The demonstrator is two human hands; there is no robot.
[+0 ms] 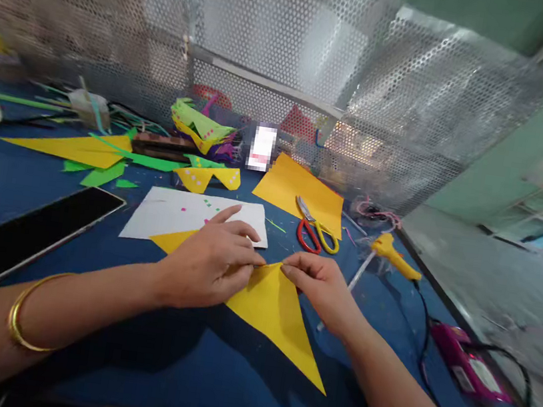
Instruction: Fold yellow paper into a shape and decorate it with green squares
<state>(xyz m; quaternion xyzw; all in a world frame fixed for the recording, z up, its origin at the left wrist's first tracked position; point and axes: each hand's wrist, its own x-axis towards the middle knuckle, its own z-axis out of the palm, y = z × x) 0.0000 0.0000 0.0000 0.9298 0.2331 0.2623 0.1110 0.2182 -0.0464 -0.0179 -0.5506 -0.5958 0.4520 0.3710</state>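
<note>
With right grip (317,284), in the head view, pinched yellow paper (271,304) at its top edge; with left grip (216,260), pinched the same edge just beside. Held it in the middle of the view, over the blue counter (226,379), nearer than the white sheet (161,215). Saw, beyond, 1 pair of scissors (311,225) partly on an orange sheet (279,181); rightward, a glue gun (398,256); leftward, a phone (35,231).

A blue tabletop (245,388) carries 1 white sheet (163,218). Left of that sheet lies 1 dark-screened phone (38,231); behind it and leftward, 1 long yellow paper point (77,148) and green scraps (104,174); behind it and rightward, 1 orange-yellow sheet (281,188); well to its right, 1 yellow glue gun (398,256).
</note>
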